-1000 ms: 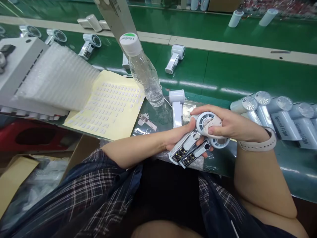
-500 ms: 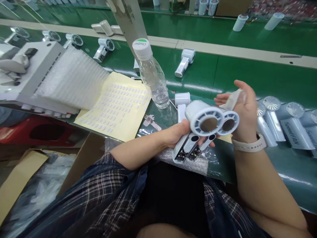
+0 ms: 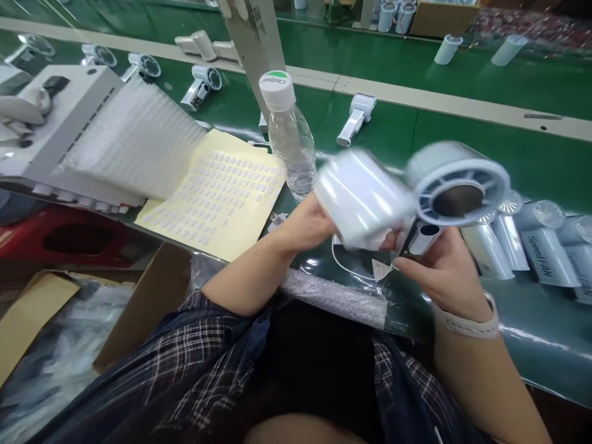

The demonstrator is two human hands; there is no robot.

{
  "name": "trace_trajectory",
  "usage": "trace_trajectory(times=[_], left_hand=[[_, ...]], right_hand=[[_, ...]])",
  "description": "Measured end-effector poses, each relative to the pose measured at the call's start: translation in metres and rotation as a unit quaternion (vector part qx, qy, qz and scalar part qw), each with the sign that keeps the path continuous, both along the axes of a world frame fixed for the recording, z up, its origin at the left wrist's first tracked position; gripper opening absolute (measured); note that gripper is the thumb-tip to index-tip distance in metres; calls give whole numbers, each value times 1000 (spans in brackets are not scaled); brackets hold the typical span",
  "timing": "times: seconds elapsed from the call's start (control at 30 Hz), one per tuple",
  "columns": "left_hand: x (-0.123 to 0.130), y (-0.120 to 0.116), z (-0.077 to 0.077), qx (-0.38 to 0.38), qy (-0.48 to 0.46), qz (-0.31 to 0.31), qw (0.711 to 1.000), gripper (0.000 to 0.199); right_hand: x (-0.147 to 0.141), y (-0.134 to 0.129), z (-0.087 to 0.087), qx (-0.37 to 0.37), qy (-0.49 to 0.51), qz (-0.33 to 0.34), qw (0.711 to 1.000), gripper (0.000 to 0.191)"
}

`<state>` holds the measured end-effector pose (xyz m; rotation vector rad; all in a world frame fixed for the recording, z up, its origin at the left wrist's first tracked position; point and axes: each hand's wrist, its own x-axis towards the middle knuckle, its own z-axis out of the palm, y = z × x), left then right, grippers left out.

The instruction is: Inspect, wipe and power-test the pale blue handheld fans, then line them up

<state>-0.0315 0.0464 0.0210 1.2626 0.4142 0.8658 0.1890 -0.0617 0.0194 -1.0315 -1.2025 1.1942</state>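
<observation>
My left hand (image 3: 308, 228) is closed on a light blue fan (image 3: 363, 194), smeared by motion, its smooth side facing up. Beside it, my right hand (image 3: 446, 268) grips the handle of a second fan (image 3: 425, 237), whose round head with a spoked ring faces me. The two fans are close together above the bench; whether they touch is unclear. Below them a thin white cable (image 3: 346, 268) and a small white triangular piece (image 3: 382, 269) show on the bench. A roll of bubble wrap (image 3: 337, 299) lies at the bench edge.
A clear bottle (image 3: 291, 139) stands behind my left hand, beside a yellow sticker sheet (image 3: 222, 203). Several fans (image 3: 546, 246) line the right side; another fan (image 3: 357, 120) lies on the green surface. An open cardboard box (image 3: 139, 308) sits low at left.
The two fans have been lifted and drawn apart, the left one turned over. My right hand has come down and closed round the right fan's handle. The view has shifted slightly.
</observation>
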Motion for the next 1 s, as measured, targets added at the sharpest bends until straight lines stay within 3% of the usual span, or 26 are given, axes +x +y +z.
trace_trajectory(times=[0.13,0.23,0.33,0.67,0.87,1.0], left_hand=[[13,-6,-6,-72,-44,-38,996,62],[19,-15,-11,-74,-49,-92,992,56],[22,-21,-16,-51,-65,-94,992,55],[12,-16,-9,-19,-14,-93,995,51],[12,-20,-8,8,-47,-106,993,42],[10,-23,-9,-26,-47,-121,991,46]], right_hand=[[-1,8,-11,-14,53,-89,995,63],[1,7,-10,-21,81,-67,994,46],[2,4,-7,-14,92,-61,994,37],[-5,8,-9,-29,93,-92,991,29],[-4,8,-12,-30,99,-75,992,34],[-2,7,-13,-33,72,-65,995,24]])
